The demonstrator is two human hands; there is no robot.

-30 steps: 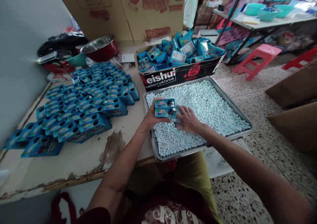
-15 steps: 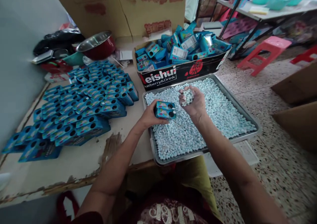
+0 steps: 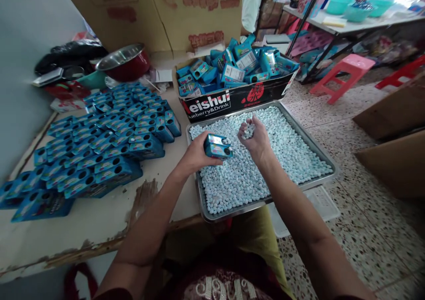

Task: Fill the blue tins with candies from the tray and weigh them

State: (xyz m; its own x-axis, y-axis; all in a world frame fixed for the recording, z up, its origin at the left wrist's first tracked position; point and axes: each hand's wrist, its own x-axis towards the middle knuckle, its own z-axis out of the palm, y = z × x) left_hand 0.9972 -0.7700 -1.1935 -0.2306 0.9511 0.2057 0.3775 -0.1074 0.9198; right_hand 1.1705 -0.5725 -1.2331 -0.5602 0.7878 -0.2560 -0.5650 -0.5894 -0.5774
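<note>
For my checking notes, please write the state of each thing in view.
Left hand: closed around two small boxes.
Small boxes: side by side.
Right hand: cupped around pale pieces.
Tray: covered with loose pieces.
Black carton: open, full of blue packs.
Standing boxes: crowded together.
Red bowl: uncovered.
Pink stool: upright.

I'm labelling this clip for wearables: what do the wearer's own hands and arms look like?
The left hand and right hand are bare: no gloves, and no watch or bracelet shows. Rings are too small to rule out. The forearms are uncovered; dark maroon sleeve fabric shows at the frame's bottom edge.
</note>
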